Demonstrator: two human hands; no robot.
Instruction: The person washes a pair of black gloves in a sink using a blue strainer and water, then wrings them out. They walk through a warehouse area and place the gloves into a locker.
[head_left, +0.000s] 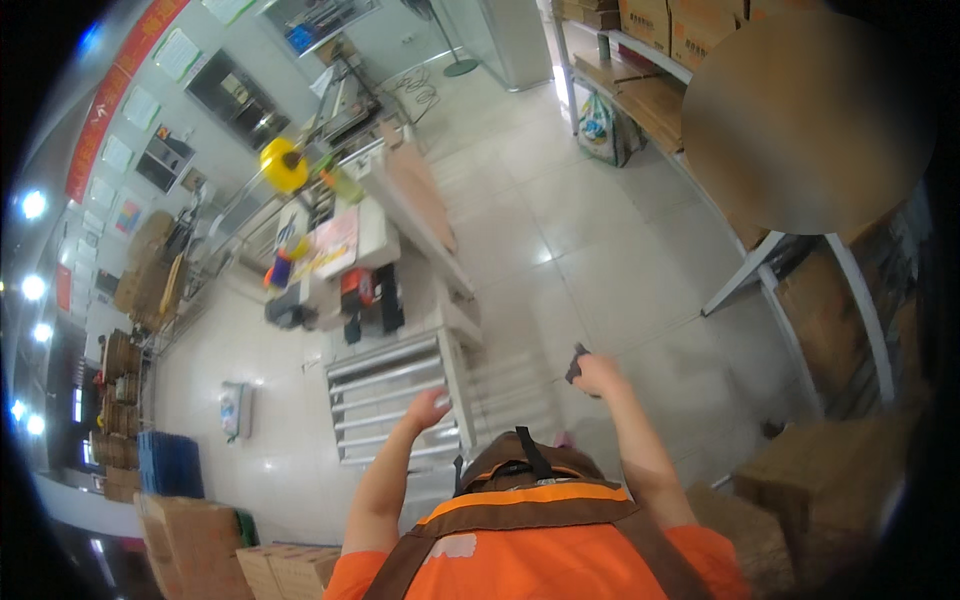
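My right hand is closed around a small dark handheld object, held out over the tiled floor in front of me. The object's exact kind is too small to make out. My left hand hangs just above the right end of the metal roller conveyor. Its fingers are blurred and mostly turned away, and nothing shows sticking out of it. Whether it touches the conveyor frame, I cannot tell.
Beyond the rollers stands a packing machine with a yellow tape roll. Shelving on the right holds cardboard boxes; a bag sits by its leg. More cartons stand lower left, near a blue crate. A white package lies on the floor.
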